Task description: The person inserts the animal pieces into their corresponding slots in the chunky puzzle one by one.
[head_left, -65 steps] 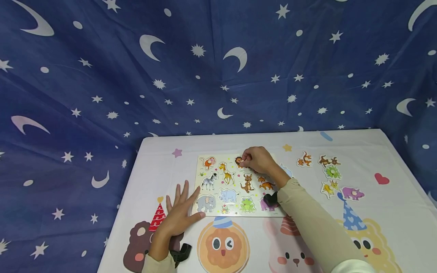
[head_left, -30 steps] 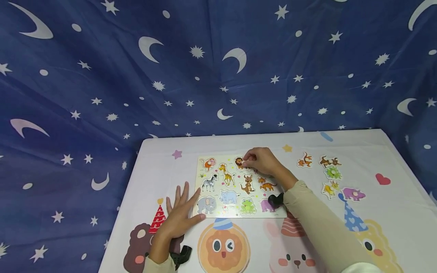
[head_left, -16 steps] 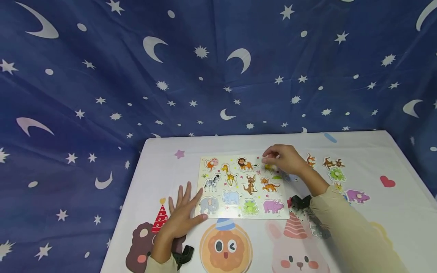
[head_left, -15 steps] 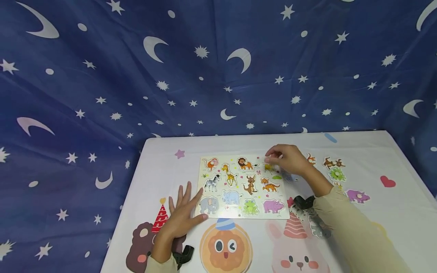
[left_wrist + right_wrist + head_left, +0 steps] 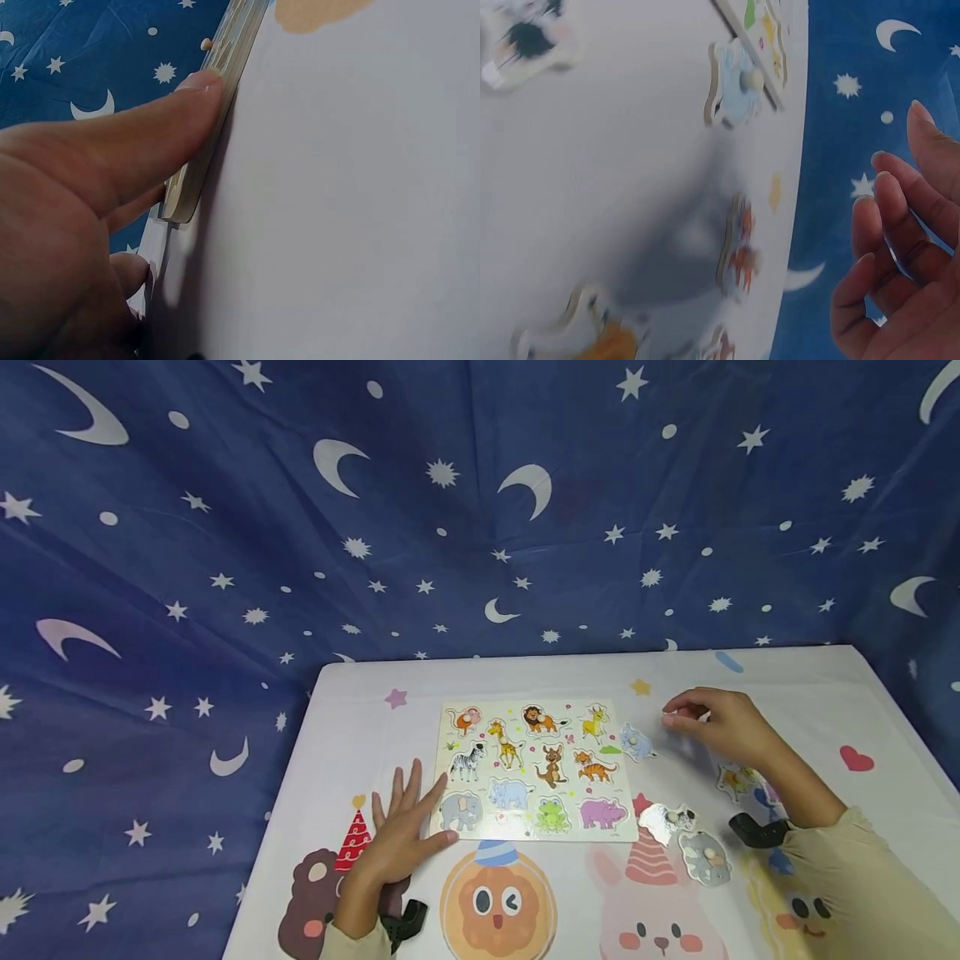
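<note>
A wooden animal puzzle board [image 5: 491, 708] lies on the table. A lion piece [image 5: 538, 720] and a monkey piece [image 5: 465, 721], both with knobs, sit in its top row. My left hand [image 5: 401, 831] rests at the board's lower left corner, fingers spread; in the left wrist view its thumb [image 5: 161, 124] presses the board's edge. Right of the board, my right hand [image 5: 723, 722] hovers over the table. Its fingers [image 5: 891, 202] are loosely bent and hold nothing in the right wrist view. A loose blue rhino piece [image 5: 636, 742] lies between that hand and the board.
A grey elephant piece [image 5: 705, 858] and a glare-covered black-and-white piece [image 5: 667, 822] lie right of the board's lower corner. A yellow animal piece [image 5: 735, 782] is partly under my right forearm. An orange piece [image 5: 740, 259] shows in the right wrist view. A blue starry cloth [image 5: 480, 527] hangs behind.
My right hand has let go of the lion piece in the board's top row and moved right, past the board's edge. My left hand has stayed at the corner.
</note>
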`<state>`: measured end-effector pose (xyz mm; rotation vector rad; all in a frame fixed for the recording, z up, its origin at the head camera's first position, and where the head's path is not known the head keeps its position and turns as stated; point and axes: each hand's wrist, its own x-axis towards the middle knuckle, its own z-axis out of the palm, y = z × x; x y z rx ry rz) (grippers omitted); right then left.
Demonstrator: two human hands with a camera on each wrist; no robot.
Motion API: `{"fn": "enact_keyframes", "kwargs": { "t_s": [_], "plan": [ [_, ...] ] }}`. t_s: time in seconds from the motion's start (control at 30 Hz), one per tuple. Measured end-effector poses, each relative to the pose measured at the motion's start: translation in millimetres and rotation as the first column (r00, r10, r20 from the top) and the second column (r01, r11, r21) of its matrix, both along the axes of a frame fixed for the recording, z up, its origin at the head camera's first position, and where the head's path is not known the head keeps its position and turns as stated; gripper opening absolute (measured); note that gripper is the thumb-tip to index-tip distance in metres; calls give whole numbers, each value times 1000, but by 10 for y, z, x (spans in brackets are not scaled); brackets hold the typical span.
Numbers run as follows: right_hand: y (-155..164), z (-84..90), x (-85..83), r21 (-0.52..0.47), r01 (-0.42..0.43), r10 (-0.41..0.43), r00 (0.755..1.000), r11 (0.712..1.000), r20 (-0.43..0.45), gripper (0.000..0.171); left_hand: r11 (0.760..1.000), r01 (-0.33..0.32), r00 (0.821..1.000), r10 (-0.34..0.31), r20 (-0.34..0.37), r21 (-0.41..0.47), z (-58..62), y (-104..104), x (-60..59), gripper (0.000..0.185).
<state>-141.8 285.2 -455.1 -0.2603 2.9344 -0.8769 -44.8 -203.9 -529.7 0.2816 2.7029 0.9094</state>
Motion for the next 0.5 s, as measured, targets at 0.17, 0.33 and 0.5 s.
{"fn": "enact_keyframes", "kwargs": {
  "t_s": [0.17, 0.33, 0.5],
  "plan": [
    [185, 1, 117, 23, 45, -45, 999, 999, -5, 34, 1000, -6, 1000, 6, -6, -2, -4, 3, -5, 85],
    [387, -38, 236, 60, 82, -83, 997, 995, 8, 36, 1000, -5, 1000, 5, -19, 5, -7, 2, -5, 85],
    [596, -127, 324, 88, 106, -109, 994, 991, 32, 41, 1000, -1, 999, 2, -36, 16, -9, 4, 4, 84]
  ]
}}
